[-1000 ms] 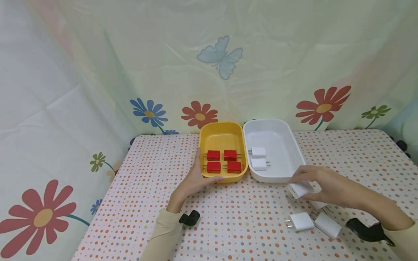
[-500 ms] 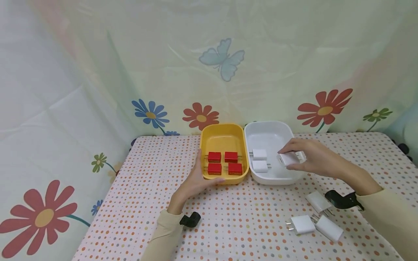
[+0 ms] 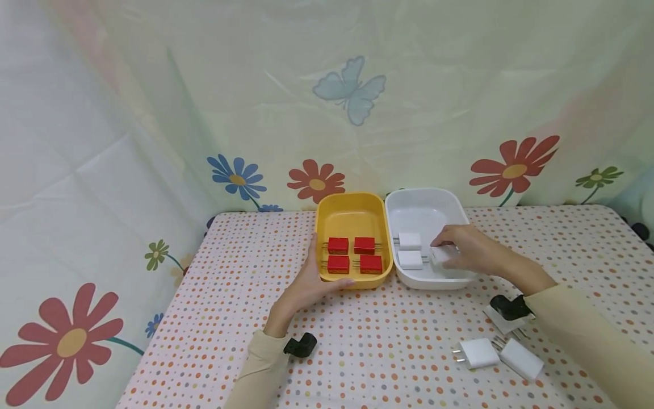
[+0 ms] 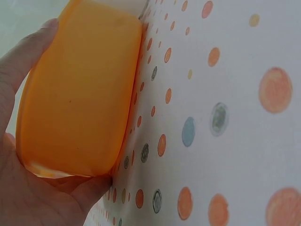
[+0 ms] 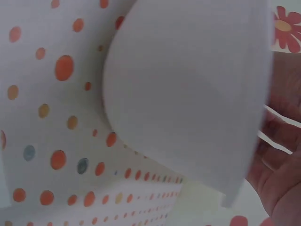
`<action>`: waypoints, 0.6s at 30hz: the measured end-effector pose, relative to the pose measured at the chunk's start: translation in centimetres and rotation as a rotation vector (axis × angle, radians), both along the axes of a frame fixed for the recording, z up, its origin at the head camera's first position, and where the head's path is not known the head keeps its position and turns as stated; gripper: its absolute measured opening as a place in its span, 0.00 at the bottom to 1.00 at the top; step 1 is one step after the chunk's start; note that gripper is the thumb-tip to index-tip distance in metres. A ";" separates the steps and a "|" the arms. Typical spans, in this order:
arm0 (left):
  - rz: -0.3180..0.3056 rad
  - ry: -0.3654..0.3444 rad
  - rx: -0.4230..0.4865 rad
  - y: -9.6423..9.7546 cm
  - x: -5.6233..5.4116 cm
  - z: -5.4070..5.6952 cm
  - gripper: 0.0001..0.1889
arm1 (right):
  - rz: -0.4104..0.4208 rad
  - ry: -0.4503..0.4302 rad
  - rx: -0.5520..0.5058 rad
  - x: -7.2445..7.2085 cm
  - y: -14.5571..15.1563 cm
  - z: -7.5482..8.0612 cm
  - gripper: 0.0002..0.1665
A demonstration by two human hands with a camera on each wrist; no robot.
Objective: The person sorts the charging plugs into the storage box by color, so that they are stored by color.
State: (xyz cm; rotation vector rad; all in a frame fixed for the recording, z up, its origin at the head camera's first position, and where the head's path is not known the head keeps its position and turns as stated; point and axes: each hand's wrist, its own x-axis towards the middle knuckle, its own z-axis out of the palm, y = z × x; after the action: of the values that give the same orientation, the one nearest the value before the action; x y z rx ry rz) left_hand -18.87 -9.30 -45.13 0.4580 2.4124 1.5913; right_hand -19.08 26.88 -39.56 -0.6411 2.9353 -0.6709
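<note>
My left hand (image 3: 307,282) grips the near left corner of a yellow tray (image 3: 352,200), thumb along its front and fingers along its side. In the left wrist view the hand (image 4: 33,179) wraps the end of the yellow tray (image 4: 84,94). Several red plug chargers (image 3: 338,246) lie in two rows inside. My right hand (image 3: 472,250) reaches into the white tray (image 3: 426,196), pinching a white plug charger (image 3: 443,255) low inside it. Left of that, two white plug chargers (image 3: 410,241) lie in the tray. In the right wrist view, the tray wall (image 5: 188,89) hides the fingertips.
Three more white plug chargers (image 3: 478,353) lie on the dotted tablecloth (image 3: 388,352) at the front right, one partly covered by the black wrist camera (image 3: 510,307). The trays stand side by side near the table's back edge, before a flowered curtain (image 3: 245,85).
My right hand has carried the white charger from over the tray's front right corner leftward into the white tray, then lowered it. My left hand stays on the yellow tray.
</note>
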 end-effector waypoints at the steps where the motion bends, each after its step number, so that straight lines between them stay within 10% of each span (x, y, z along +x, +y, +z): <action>1: -0.003 0.003 0.005 0.0 0.0 0.0 0.72 | 0.003 -0.007 0.002 -0.1 0.0 -0.3 0.23; 18: -0.003 0.013 0.012 0.0 -0.1 -0.1 0.71 | -0.031 -0.030 0.151 -0.4 -0.6 -1.8 0.22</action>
State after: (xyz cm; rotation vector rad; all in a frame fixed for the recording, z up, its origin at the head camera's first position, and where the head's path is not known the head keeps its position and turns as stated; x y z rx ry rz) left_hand -18.97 -9.33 -45.23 0.4756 2.4118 1.6077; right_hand -19.48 26.25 -41.38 -0.5668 2.9377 -0.4515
